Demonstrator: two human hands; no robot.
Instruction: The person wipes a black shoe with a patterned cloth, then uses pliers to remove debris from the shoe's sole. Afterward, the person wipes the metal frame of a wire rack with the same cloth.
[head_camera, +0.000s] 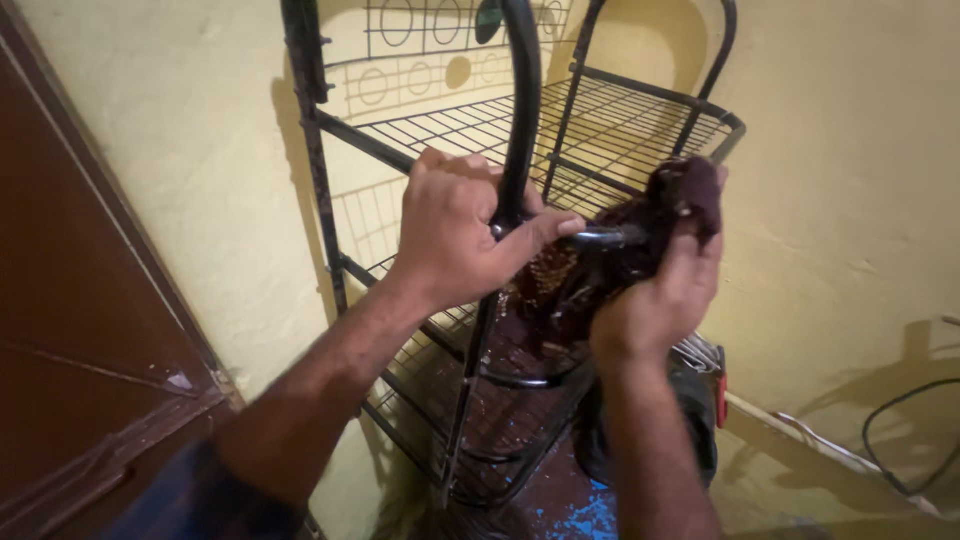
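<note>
Left hand (455, 235) clamped on black rack (520, 120) upright, bracing it. Right hand (655, 300) closed on dark wet cloth (620, 250), wrapped over front rail by the upright. Best approach, likely: keep brace firm, wrap cloth round the tube, short strokes along it. Yellow wall (850, 150) behind; cable (900, 430) on floor.
</note>
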